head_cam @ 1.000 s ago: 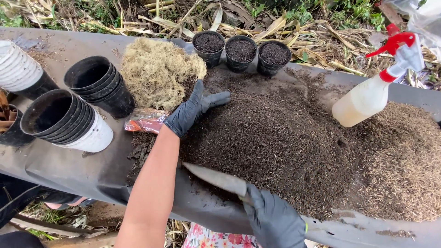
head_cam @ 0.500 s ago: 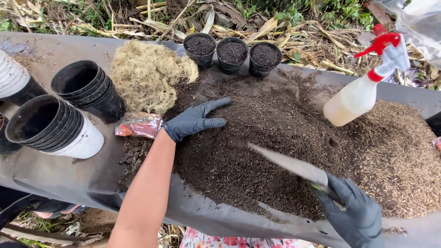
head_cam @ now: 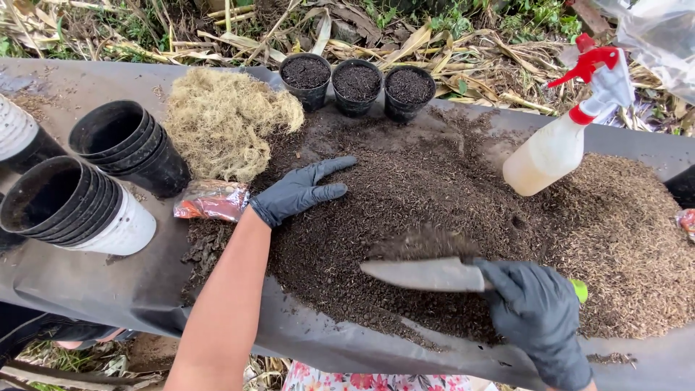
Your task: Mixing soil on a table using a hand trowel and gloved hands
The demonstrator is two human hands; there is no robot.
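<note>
We are pressing our left hand (head_cam: 298, 192), gloved in black, flat on the dark soil heap (head_cam: 405, 210), its fingers spread apart and pointing toward the far side of the black sheet (head_cam: 94, 279). Our right hand (head_cam: 536, 315), also gloved, is closing its fingers tightly around the handle of a metal trowel (head_cam: 423, 274), whose blade is lying level just above the near edge of the heap and carrying a small mound of soil.

Around us, three small black pots (head_cam: 356, 85) filled with soil are standing in a row at the far edge of the heap. A clump of pale dry moss (head_cam: 228, 123) is lying left of them, touching the soil. Further left, two stacks of empty black pots (head_cam: 87, 181) are resting on their sides. A white spray bottle (head_cam: 561, 141) with a red trigger is leaning on the heap to the right, beside a lighter, coarser pile of husks (head_cam: 630, 239).

A crumpled foil packet (head_cam: 211, 200), orange and silver, is lying just beside our left wrist, between it and the pot stacks. Nothing is lying between the trowel and our left hand but loose soil.
</note>
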